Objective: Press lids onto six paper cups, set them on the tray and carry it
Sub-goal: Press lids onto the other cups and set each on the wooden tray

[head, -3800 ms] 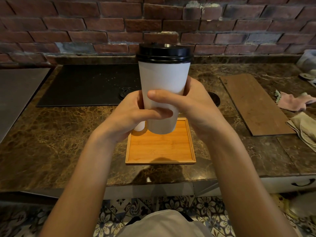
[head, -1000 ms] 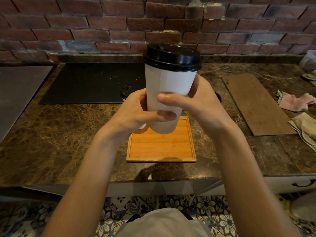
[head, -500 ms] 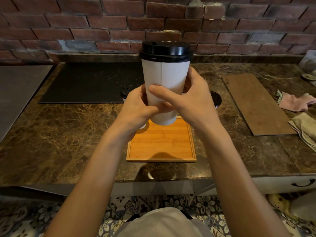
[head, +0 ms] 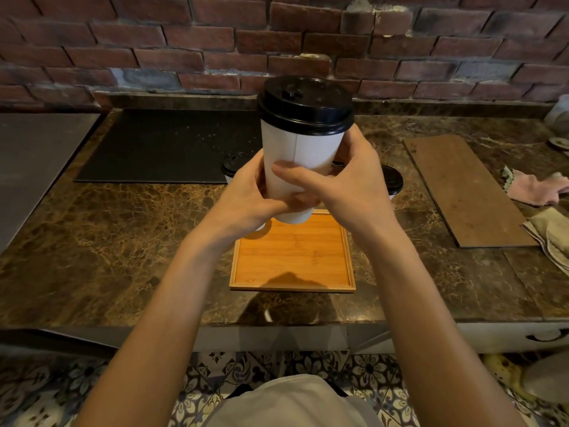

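Above bamboo tray [head: 292, 260], clasped by left grip [head: 246, 201] and right grip [head: 354, 186]: white paper cup [head: 304, 152], seam showing, black lid [head: 304, 103] on.

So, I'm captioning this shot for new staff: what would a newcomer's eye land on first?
The white paper cup with its black lid, held up mid-frame by the left hand and right hand. Below it, an orange wooden tray lies on the dark marble counter before a brick wall.
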`<state>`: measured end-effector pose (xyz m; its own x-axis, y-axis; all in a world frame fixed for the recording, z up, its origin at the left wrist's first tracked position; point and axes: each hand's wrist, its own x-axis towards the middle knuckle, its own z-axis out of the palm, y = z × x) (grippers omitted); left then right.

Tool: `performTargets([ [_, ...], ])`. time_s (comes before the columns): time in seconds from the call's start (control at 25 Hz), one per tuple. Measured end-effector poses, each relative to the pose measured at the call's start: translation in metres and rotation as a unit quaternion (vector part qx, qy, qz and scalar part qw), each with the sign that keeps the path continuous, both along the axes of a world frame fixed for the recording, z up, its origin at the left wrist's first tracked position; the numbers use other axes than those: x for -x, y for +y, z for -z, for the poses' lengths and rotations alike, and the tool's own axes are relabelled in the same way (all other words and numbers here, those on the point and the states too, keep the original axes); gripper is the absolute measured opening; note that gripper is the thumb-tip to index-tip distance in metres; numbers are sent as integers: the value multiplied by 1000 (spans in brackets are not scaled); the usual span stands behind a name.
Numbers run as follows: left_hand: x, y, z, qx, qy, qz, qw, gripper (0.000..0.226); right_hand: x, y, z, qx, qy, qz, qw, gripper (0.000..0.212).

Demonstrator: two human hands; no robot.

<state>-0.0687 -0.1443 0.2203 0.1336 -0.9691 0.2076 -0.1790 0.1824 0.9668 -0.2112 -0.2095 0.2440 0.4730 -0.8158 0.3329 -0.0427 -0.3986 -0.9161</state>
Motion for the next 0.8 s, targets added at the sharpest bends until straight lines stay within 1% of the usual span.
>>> performTargets([
  [0.04, -4, 3, 4, -9, 3, 18, 1000, 66, 0, -1, 3, 5, 1, -2, 1000, 70],
  [0.12, -17, 10, 19, -41, -26, 45, 998, 75, 1, -3, 10, 15, 6, -2, 1000, 70],
  [0.2, -31, 21, 41, -84, -77, 22, 993, 70, 2, -6, 22, 21, 25, -1, 999, 73],
  [0.28, -46, 30, 76, -107, -131, -67, 983, 59, 3, -8, 41, 18, 44, 4, 999, 80],
  [0.4, -63, 39, 131, -140, -201, -236, 940, 56, 4, -7, 78, -5, 56, 9, 998, 85],
  [0.48, -71, 45, 165, -172, -234, -286, 913, 56, 2, -5, 104, -35, 75, 9, 997, 85],
  [0.68, -85, 50, 229, -273, -362, -264, 851, 57, -9, 2, 170, -95, 108, 16, 990, 83],
  [0.8, -86, 47, 246, -295, -396, -248, 833, 55, -18, 1, 197, -115, 127, 6, 985, 84],
])
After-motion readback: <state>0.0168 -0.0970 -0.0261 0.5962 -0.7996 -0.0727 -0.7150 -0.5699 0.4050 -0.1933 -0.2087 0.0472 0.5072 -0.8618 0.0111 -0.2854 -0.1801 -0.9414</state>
